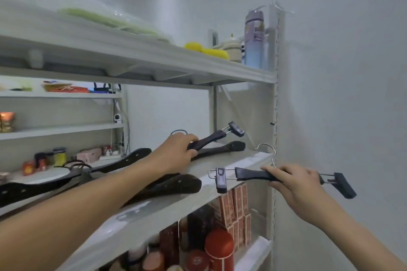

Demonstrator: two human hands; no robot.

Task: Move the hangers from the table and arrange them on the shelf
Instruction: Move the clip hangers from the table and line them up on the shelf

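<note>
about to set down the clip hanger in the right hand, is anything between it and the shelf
Nothing visible blocks it. The clip hanger in the right hand hangs just off the shelf front edge, and the shelf's right end looks bare. The dark hangers lie further left.

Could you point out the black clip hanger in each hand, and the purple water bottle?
Black clip hanger in left hand (212,138): head view, its bar.
Black clip hanger in right hand (251,175): head view, its bar.
Purple water bottle (254,39): head view, its body.
</note>
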